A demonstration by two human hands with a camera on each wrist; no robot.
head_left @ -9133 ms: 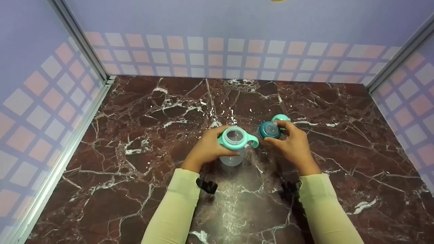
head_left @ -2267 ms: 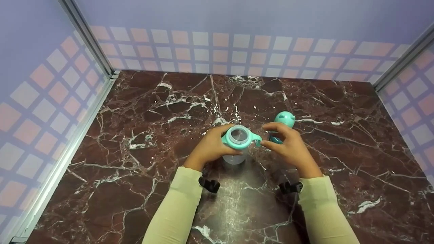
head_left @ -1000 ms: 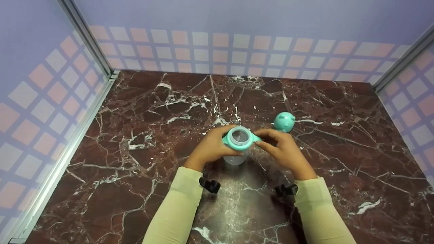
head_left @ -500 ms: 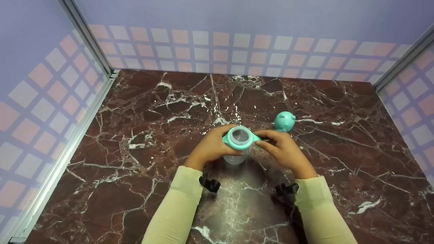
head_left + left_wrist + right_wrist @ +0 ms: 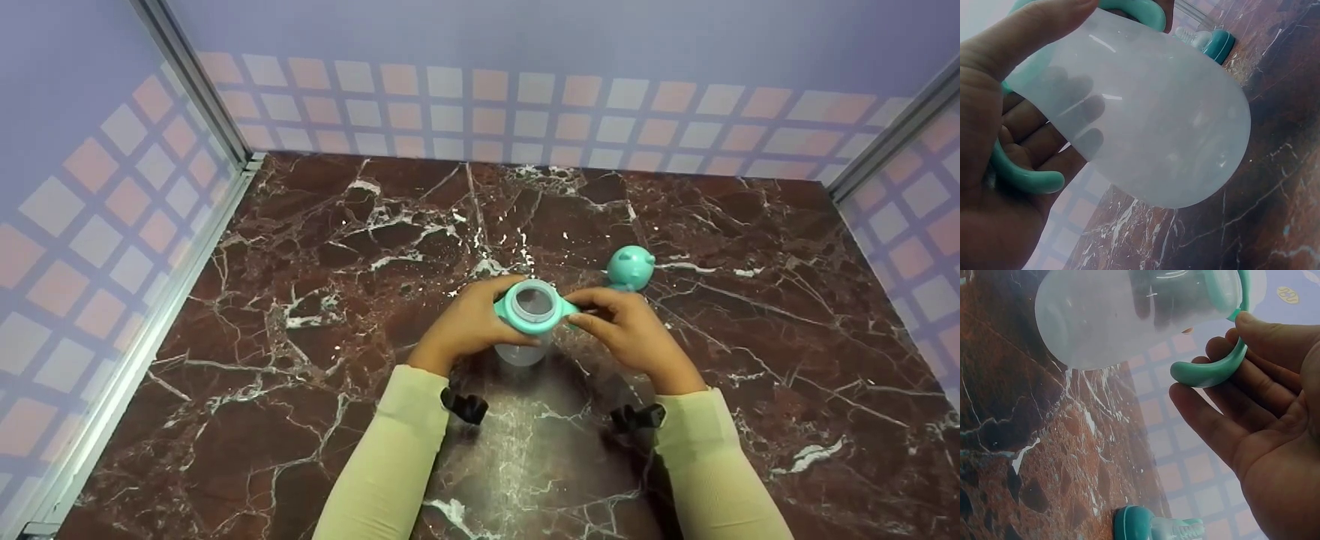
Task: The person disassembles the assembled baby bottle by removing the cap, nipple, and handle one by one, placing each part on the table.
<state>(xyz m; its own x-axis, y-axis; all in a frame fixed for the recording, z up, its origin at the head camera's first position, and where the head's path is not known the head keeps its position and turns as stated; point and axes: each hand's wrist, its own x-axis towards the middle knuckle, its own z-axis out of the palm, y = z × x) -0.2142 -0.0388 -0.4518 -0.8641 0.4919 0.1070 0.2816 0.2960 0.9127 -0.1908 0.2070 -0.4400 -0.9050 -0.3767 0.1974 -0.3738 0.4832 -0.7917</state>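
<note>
A translucent baby bottle (image 5: pixel 521 355) with a bare open neck stands in front of me, with a teal handle ring (image 5: pixel 531 325) round its neck. My left hand (image 5: pixel 466 322) grips the ring and upper bottle from the left, its fingers showing through the wall in the left wrist view. My right hand (image 5: pixel 636 330) pinches the right-hand handle (image 5: pixel 1207 373) between thumb and fingers. A clear bottle nipple in a dark teal collar (image 5: pixel 1133 524) sits on the table beside the right hand, which mostly hides it in the head view.
A round teal cap (image 5: pixel 631 268) with small ear-like bumps lies behind my right hand. The dark red marbled table (image 5: pixel 360 450) runs back to tiled-pattern walls (image 5: pixel 517 112). A black wrist mount (image 5: pixel 465 407) sits at each cuff.
Earlier my right hand held the nipple collar; it has put it down near the cap and moved left onto the bottle's handle. Over the last second both hands barely shift.
</note>
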